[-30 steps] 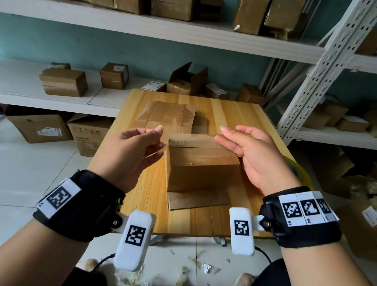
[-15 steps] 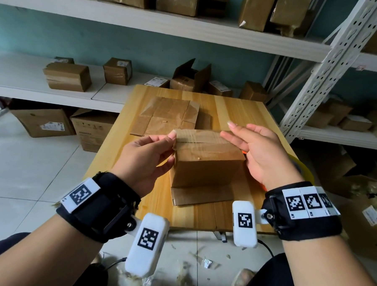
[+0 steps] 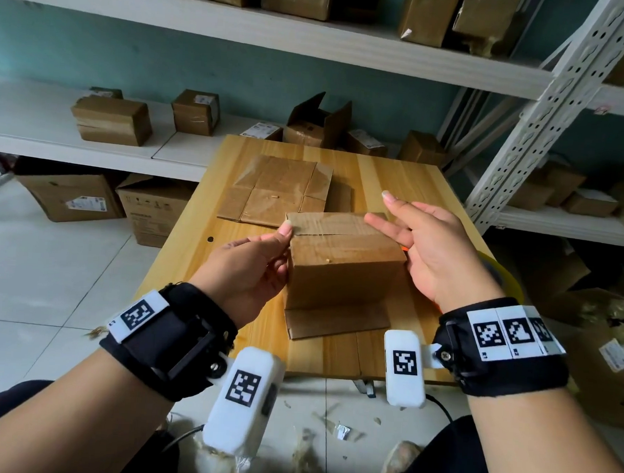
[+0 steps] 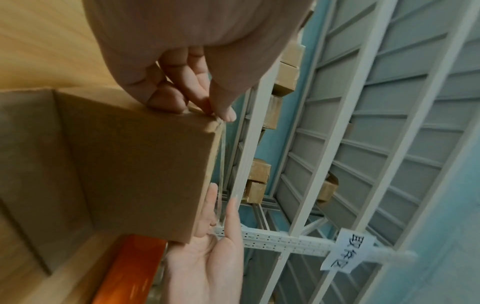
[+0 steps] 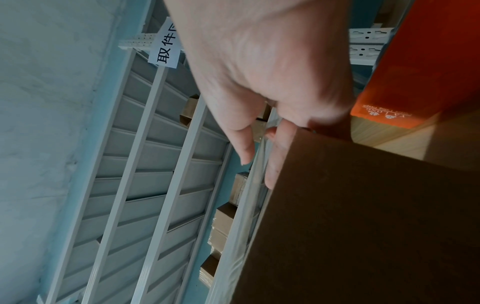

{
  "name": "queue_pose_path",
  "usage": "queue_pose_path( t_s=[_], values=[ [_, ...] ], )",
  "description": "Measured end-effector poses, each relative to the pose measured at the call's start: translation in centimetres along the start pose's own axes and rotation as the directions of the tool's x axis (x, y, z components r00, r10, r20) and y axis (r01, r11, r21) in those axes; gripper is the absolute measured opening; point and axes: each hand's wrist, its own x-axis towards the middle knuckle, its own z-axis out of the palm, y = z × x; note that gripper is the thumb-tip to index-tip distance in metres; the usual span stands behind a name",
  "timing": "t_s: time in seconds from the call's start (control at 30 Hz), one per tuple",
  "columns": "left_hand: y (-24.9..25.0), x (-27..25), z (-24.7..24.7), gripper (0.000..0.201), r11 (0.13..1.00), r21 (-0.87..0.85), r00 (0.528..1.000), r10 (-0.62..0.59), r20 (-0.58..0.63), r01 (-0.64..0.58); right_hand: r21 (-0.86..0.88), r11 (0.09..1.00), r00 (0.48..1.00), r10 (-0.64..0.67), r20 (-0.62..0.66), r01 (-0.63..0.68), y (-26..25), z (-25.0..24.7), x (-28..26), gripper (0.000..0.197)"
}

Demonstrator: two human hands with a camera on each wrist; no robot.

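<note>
Two hands on the cardboard box [image 3: 341, 270], which sits mid-surface [image 3: 389, 175]: left hand [image 3: 251, 265] pinches its top-left corner at the tape [image 3: 333, 224] end, right hand [image 3: 436, 250] lies flat, fingers straight on the lid. Risk: thin glossy tape slips or tears; the light rectangular box may skid on smooth wood. Board is matte and creased.

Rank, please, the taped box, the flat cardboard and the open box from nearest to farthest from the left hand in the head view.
1. The taped box: the left hand pinches its top left corner.
2. The flat cardboard: behind it on the table.
3. The open box: far back on the shelf.
</note>
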Motion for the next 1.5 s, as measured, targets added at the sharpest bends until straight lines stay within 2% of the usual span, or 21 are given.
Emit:
queue_pose_path(
  t_s=[0.1,0.17,0.23,0.37,0.57,0.63,0.7,0.73,0.8,0.87,0.97,1.0,1.07,1.13,1.2,1.23,1.27,1.37,1.5],
  values=[
    [0.0,0.2,0.0,0.044,0.991,-0.051,0.992,-0.124,-0.017,0.123,0.006,1.000,1.000,0.027,0.014,-0.027,-0.1,-0.2,0.2,0.078],
    [0.0,0.3,-0.2,0.063,0.981,-0.075,0.983,-0.182,-0.035,0.179,0.002,0.999,0.998,0.050,0.032,-0.050,-0.2,-0.3,0.2,0.049],
    [0.3,0.2,-0.4,0.058,0.972,-0.056,0.973,-0.229,-0.025,0.227,0.005,0.997,0.997,0.073,0.027,-0.073,-0.2,-0.2,0.0,0.033],
    [0.6,0.2,-0.6,0.046,0.971,0.062,0.973,-0.227,-0.042,0.229,0.013,0.997,0.996,0.077,0.035,-0.078,0.0,0.2,-1.1,0.025],
    [0.7,0.1,-0.4,0.027,0.972,0.120,0.978,-0.195,-0.071,0.203,0.074,0.994,0.997,0.083,0.003,-0.083,0.5,0.4,-1.6,0.021],
    [0.4,0.1,-0.2,0.016,0.975,0.140,0.984,-0.164,-0.076,0.173,0.087,0.992,0.996,0.086,-0.001,-0.085,0.6,0.4,-1.8,0.023],
    [0.2,0.1,0.0,0.013,0.979,0.180,0.993,-0.085,-0.082,0.098,0.080,0.994,0.997,0.080,-0.011,-0.079,0.5,0.4,-2.0,0.018],
    [0.1,0.1,0.1,0.011,0.980,0.197,0.997,-0.010,-0.083,0.026,0.086,0.993,0.996,0.083,-0.015,-0.081,0.4,0.4,-2.1,0.016],
    [0.2,0.0,0.3,0.006,0.966,0.203,0.981,0.177,-0.077,-0.159,0.092,0.992,0.995,0.094,-0.040,-0.090,0.3,0.4,-2.4,0.027],
    [0.3,-0.1,0.6,0.008,0.905,0.254,0.928,0.367,-0.062,-0.341,0.090,0.992,0.994,0.097,-0.044,-0.093,0.1,0.5,-2.6,0.027],
    [-0.2,0.3,0.5,0.018,0.688,0.489,0.801,0.597,0.037,-0.536,0.094,0.988,0.991,0.124,-0.045,-0.120,0.1,0.7,-2.6,0.020],
    [-0.3,0.3,0.5,0.021,0.625,0.544,0.780,0.618,0.093,-0.560,0.091,0.988,0.991,0.126,-0.043,-0.121,0.0,0.9,-2.7,0.017],
    [-0.5,0.2,0.3,0.058,0.518,0.643,0.778,0.594,0.204,-0.564,0.101,0.986,0.991,0.134,-0.028,-0.130,0.1,0.9,-2.7,0.012],
    [-0.6,0.0,0.4,0.094,0.351,0.741,0.757,0.573,0.314,-0.573,0.106,0.987,0.992,0.122,-0.017,-0.119,0.4,0.8,-2.5,0.029],
    [-0.8,-0.1,0.5,0.111,0.182,0.808,0.734,0.563,0.381,-0.560,0.089,0.989,0.993,0.117,-0.027,-0.114,0.4,0.8,-2.6,0.040],
    [-0.9,-0.1,0.4,0.114,0.153,0.829,0.743,0.551,0.380,-0.538,0.089,0.989,0.993,0.119,-0.021,-0.117,0.4,0.9,-2.7,0.040],
    [-0.9,-0.1,0.4,0.115,0.159,0.840,0.756,0.544,0.365,-0.519,0.084,0.989,0.993,0.120,-0.011,-0.119,0.1,1.0,-2.8,0.036],
    [-0.9,0.2,0.2,0.117,0.295,0.798,0.789,0.519,0.327,-0.525,0.077,0.989,0.992,0.122,0.041,-0.125,-0.6,0.9,-3.2,0.016],
    [-1.1,0.3,0.1,0.115,0.459,0.706,0.817,0.489,0.305,-0.539,0.043,0.992,0.991,0.113,0.075,-0.116,-1.5,0.1,-3.1,0.011]
  ],
)
